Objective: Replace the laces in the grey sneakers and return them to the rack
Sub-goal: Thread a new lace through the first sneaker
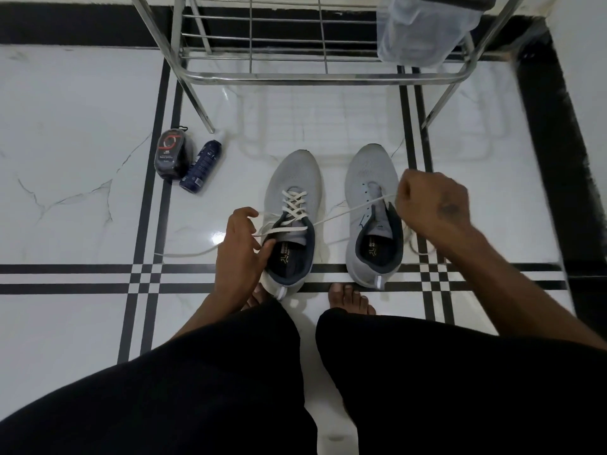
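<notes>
Sneakers point(292, 205) near rack point(315, 73), hands point(239, 244) pulling lace point(345, 213) taut

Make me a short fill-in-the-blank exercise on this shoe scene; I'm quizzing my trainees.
1. The sneaker already laced is the one on the ____.
2. The right hand pulls a ____ lace.
3. The spray can lies on the ____.
4. The metal rack stands ____ the sneakers.

Missing words: left; white; floor; behind
</notes>
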Available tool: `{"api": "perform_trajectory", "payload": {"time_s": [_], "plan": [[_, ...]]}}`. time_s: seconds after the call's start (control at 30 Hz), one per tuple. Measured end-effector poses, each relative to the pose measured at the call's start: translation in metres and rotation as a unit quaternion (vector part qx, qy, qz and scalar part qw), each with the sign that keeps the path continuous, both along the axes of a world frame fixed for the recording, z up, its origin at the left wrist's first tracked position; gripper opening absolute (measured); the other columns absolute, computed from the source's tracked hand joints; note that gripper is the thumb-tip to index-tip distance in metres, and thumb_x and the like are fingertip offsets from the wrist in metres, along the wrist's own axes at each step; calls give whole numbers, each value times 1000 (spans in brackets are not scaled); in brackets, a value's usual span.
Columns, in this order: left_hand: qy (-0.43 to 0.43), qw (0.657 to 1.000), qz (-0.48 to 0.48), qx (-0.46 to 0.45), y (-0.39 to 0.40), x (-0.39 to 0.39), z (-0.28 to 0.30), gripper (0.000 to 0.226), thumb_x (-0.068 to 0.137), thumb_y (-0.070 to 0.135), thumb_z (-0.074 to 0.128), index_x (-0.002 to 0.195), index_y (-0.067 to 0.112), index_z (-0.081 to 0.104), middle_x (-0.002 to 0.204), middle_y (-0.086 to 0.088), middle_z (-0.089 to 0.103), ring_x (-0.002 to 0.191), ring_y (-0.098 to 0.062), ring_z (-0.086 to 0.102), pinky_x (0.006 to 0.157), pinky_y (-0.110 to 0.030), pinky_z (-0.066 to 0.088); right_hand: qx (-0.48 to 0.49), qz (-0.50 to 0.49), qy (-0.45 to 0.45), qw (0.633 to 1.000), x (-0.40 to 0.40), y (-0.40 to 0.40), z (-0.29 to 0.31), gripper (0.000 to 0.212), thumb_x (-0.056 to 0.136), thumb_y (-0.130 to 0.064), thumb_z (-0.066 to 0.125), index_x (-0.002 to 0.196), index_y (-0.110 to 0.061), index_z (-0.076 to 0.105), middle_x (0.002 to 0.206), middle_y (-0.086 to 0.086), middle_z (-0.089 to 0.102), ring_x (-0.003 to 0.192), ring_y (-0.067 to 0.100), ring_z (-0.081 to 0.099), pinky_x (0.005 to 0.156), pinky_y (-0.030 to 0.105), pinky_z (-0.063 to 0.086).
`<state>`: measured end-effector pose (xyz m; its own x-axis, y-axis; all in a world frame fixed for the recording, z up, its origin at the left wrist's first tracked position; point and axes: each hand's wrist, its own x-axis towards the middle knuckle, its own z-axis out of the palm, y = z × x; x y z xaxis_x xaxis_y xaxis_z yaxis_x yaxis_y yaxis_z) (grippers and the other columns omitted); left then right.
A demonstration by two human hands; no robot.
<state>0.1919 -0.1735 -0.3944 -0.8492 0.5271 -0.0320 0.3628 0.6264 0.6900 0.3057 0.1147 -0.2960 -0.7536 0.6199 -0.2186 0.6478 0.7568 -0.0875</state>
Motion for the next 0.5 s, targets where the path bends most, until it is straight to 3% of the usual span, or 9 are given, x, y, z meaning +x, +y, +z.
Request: {"api": "perform_trajectory", "payload": {"time_s": [0.07, 0.13, 0.2, 0.27, 0.3, 0.4, 0.5], "plan": [[-6, 1000, -2, 4, 2, -1, 1, 58, 81, 23, 77, 125, 29, 39, 109, 13, 43, 77, 3, 59, 54, -7, 36, 78, 6, -44, 996, 2, 3, 2, 20, 91, -20, 53, 107, -12, 62, 112, 13, 63, 105, 33, 55, 86, 39, 45], [-7, 1000, -6, 16, 5, -2, 2, 67, 80, 20, 79, 131, 30, 37, 116, 9, 43, 80, 7, 60, 55, -4, 38, 72, 77, -20, 994, -5, -19, -3, 31, 88, -14, 54, 119, -8, 57, 127, 15, 54, 121, 34, 47, 97, 43, 43], [-11, 1000, -6, 28, 6, -2, 4, 79, 79, 23, 81, 140, 32, 33, 125, 6, 41, 82, 10, 60, 55, -2, 39, -52, 156, -1, 986, -19, -54, -11, 40, 84, -8, 57, 125, -7, 54, 122, 12, 57, 117, 32, 53, 97, 42, 47], [-18, 999, 2, 31, 5, -3, 5, 90, 77, 30, 82, 147, 33, 26, 131, 4, 40, 83, 11, 60, 55, -4, 41, -176, 195, -39, 964, -33, -81, -21, 37, 91, -19, 60, 128, -12, 55, 118, 10, 65, 110, 31, 59, 93, 40, 49], [-28, 999, 9, 29, 3, -4, 5, 95, 77, 33, 83, 150, 33, 22, 135, 4, 40, 82, 11, 60, 56, -7, 41, -193, 211, -52, 957, -38, -89, -25, 29, 95, -26, 59, 121, -14, 60, 114, 9, 68, 106, 30, 62, 88, 39, 50], [-79, 996, 23, 22, -3, -11, 5, 105, 76, 36, 83, 155, 33, 14, 144, 1, 42, 78, 9, 64, 69, -15, 42, -176, 196, -22, 964, -43, -79, -29, 22, 99, -32, 56, 91, -16, 69, 84, -1, 70, 84, 21, 65, 70, 31, 42], [-111, 993, 23, 39, -10, -17, 2, 110, 76, 30, 85, 155, 39, 8, 144, 1, 42, 76, 6, 67, 73, -16, 46, -51, 146, -15, 988, -31, -33, -19, 16, 94, -26, 60, 85, -21, 71, 69, -9, 63, 73, 14, 60, 75, 31, 37]]}}
